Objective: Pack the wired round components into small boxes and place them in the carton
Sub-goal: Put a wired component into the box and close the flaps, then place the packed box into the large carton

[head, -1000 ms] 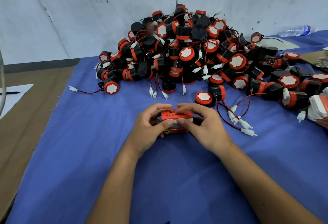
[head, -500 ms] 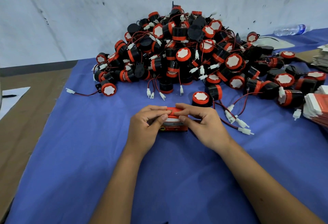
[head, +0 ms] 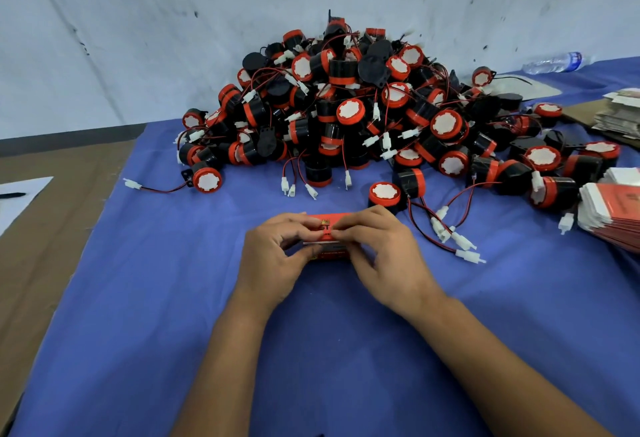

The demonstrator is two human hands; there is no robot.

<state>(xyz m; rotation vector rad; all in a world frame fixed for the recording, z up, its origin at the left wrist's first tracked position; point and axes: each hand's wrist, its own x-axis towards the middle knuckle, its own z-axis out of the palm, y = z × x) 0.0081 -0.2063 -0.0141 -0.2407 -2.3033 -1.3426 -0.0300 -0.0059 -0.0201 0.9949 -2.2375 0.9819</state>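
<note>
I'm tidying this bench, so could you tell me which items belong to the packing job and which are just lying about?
Job: small red box held by left hand and right hand; component pile; flat box stack.
Lying about: water bottle; pen; paper sheet.

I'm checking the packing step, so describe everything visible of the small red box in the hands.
The small red box is a little carton, seemingly thin printed card, red with dark lettering on top and a pale strip with yellow marks along its near side. It lies flat on the blue cloth, just in front of the pile. The left hand and right hand hold it from either end, fingertips pressing its top, thumbs at the near side. Whether it is fully closed, or what is inside, cannot be seen.
</note>
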